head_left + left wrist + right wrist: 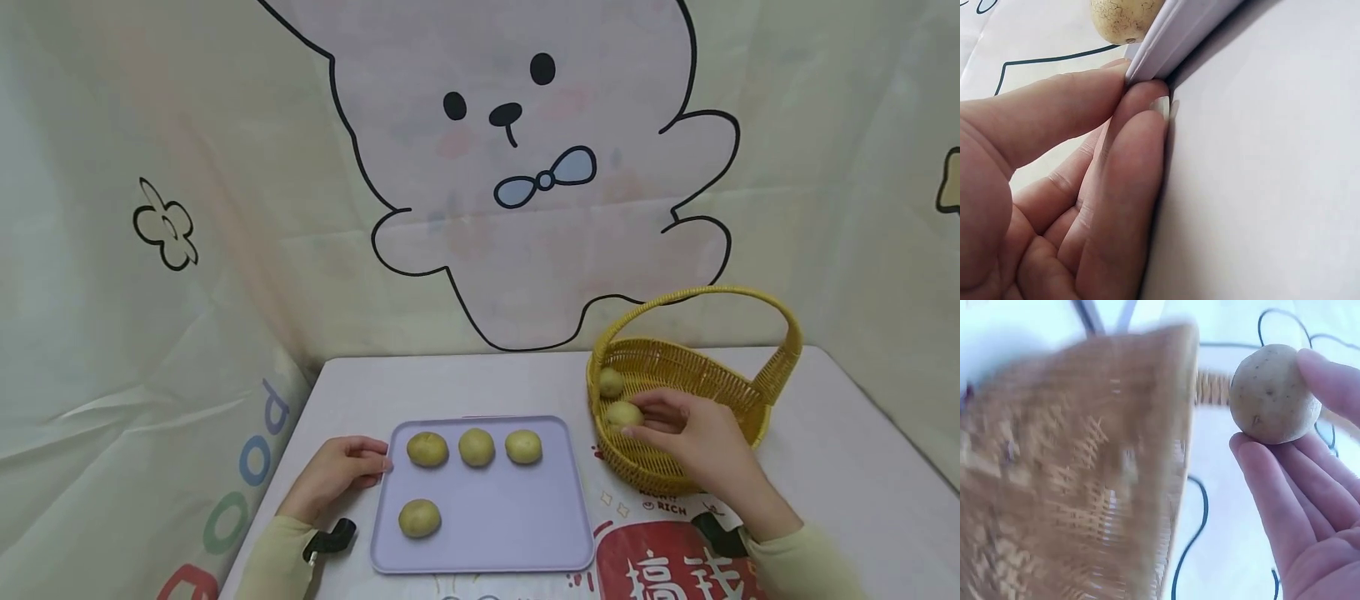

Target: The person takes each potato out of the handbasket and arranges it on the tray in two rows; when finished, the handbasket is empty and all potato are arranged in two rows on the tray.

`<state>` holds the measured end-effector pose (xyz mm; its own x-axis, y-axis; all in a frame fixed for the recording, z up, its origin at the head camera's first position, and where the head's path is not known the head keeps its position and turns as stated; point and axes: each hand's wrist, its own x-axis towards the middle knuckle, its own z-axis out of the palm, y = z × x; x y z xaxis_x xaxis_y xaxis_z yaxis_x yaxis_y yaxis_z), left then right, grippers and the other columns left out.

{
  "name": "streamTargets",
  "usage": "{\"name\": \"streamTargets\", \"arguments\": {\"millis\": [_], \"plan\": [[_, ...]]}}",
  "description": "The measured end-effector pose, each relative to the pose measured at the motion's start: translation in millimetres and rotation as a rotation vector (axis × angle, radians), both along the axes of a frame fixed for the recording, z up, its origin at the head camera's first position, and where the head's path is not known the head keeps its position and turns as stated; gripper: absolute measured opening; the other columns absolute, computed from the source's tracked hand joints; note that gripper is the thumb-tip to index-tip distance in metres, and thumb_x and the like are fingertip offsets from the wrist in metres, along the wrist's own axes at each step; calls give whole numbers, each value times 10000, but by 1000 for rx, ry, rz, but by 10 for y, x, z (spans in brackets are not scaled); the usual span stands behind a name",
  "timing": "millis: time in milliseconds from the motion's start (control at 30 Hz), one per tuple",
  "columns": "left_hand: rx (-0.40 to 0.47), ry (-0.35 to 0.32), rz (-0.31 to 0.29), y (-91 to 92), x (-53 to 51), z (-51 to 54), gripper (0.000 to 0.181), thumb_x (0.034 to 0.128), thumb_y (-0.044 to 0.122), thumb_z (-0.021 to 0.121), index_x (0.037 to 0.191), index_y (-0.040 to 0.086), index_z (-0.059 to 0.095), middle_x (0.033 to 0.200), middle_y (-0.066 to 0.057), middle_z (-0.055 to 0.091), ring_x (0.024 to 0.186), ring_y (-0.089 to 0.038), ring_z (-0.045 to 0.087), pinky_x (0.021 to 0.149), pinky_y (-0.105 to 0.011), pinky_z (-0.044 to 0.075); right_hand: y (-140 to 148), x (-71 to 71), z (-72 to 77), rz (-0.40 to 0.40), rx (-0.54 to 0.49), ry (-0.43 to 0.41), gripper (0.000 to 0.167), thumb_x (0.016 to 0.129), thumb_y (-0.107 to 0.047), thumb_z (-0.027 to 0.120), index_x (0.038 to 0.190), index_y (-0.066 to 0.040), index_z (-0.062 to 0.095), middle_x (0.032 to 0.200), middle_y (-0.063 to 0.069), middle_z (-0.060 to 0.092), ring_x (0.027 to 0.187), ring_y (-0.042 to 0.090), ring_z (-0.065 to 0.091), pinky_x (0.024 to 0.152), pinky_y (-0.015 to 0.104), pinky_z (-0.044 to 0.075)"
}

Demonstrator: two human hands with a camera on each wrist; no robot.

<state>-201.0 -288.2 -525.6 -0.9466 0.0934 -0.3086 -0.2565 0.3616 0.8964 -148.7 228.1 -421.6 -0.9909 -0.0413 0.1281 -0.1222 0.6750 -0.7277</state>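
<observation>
My right hand (pixel 708 437) pinches a round, pale yellow potato (pixel 624 415) between thumb and fingertips. In the head view it is over the left part of a yellow woven basket (pixel 660 358); the right wrist view shows this potato (pixel 1275 394) beside the basket's rim (pixel 1179 425). Another potato (pixel 611 382) lies inside the basket. The left hand (pixel 330 477) pinches the left rim of a lilac tray (pixel 510 521), thumb on top, fingers below the tray's edge (pixel 1166 47). Three potatoes (pixel 477 447) form a row along the tray's far side, and one potato (pixel 419 518) lies at its near left.
A tall arched handle (pixel 712 290) rises over the basket. The white table (pixel 847 467) carries a red printed patch (pixel 622 554) in front of the basket. Behind the table hangs a cloth backdrop (pixel 525 250) with a cartoon bear.
</observation>
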Motion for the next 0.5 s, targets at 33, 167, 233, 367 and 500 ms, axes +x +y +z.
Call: {"name": "streamTargets", "arguments": {"millis": [33, 167, 233, 367, 500], "plan": [[-4, 2, 2, -3, -1, -4, 401, 911, 170, 863, 1231, -36, 738, 992, -40, 787, 881, -124, 714, 763, -243, 633, -58, 17, -20, 5, -19, -7, 437, 880, -367, 918, 1231, -155, 767, 1191, 79, 811, 1044, 205, 811, 807, 186, 635], [-35, 1, 17, 0, 5, -6, 391, 904, 191, 878, 1216, -10, 757, 997, -35, 790, 888, -114, 723, 758, -238, 630, -314, 52, -90, 45, -108, -21, 429, 856, -332, 938, 1212, -156, 776, 1181, 70, 811, 1032, 178, 812, 827, 243, 657], [-39, 2, 20, 3, 6, -10, 390, 901, 198, 883, 1212, -3, 763, 1001, -37, 792, 887, -112, 725, 758, -237, 630, -449, 50, -132, 78, -154, -25, 420, 848, -315, 944, 1201, -154, 782, 1172, 70, 813, 1038, 182, 811, 836, 267, 662], [-22, 3, 15, 5, -6, -14, 391, 898, 205, 884, 1209, -2, 767, 1006, -39, 792, 893, -105, 723, 765, -232, 627, -750, 29, -259, 144, -228, -41, 375, 836, -255, 955, 1164, -175, 791, 1163, 44, 814, 1062, 176, 807, 859, 256, 656], [-7, 2, 6, -1, -13, -12, 390, 894, 199, 885, 1201, -10, 767, 999, -37, 793, 888, -101, 722, 765, -231, 627, -1103, 36, -404, 233, -282, -25, 360, 833, -216, 956, 1144, -143, 789, 1163, 64, 815, 1054, 188, 810, 880, 282, 659]]}}
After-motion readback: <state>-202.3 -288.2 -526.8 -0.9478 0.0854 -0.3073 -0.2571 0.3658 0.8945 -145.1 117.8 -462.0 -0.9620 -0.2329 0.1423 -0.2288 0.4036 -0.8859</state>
